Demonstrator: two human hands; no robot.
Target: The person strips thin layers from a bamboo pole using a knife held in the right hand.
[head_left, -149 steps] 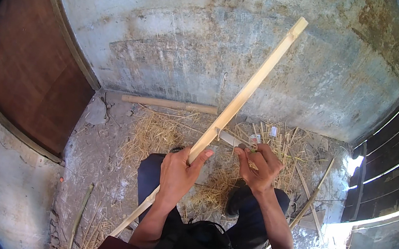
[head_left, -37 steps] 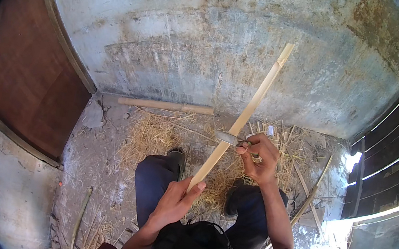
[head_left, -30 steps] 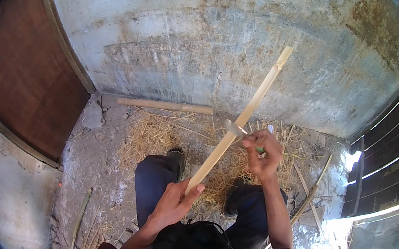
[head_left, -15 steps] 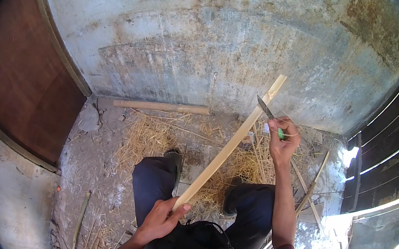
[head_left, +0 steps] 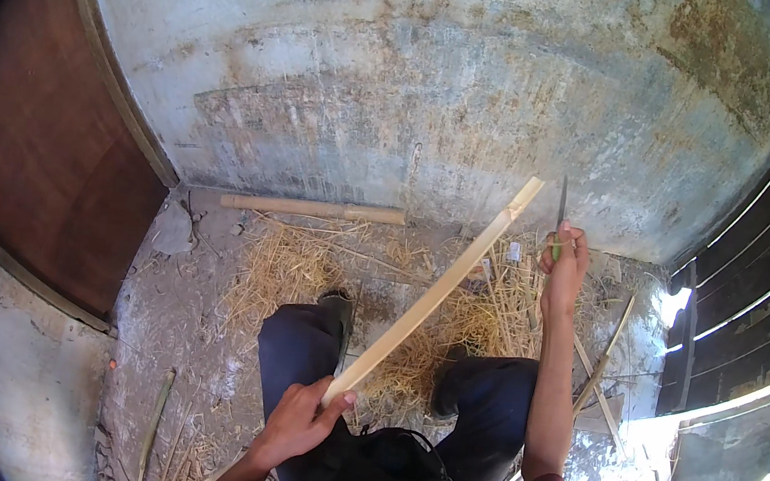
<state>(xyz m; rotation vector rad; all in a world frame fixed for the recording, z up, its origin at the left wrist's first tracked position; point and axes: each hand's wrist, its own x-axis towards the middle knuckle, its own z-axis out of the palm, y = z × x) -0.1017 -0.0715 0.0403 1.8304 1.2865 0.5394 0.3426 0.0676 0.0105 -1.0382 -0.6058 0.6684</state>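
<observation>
Bamboo strip (head_left: 437,291): long, pale, flat, with a raised node near its far end; slants up and rightward before the body, near part hidden by the left hand (head_left: 298,424), closed around it. Knife (head_left: 562,205): slim blade pointing away, right of the strip and apart from it; green handle mostly covered by the right hand (head_left: 568,270), which grips it. Shavings (head_left: 290,262): thin, straw-coloured, tangled on gritty grey floor (head_left: 192,303). Wall (head_left: 359,72): stained, rough. Right shoe (head_left: 446,390): dark, partly covered by trousers (head_left: 492,391).

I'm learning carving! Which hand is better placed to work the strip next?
Probably the right-hand grip: it has the knife beside the pale strip, while the left-hand grip holds that strip.
</observation>
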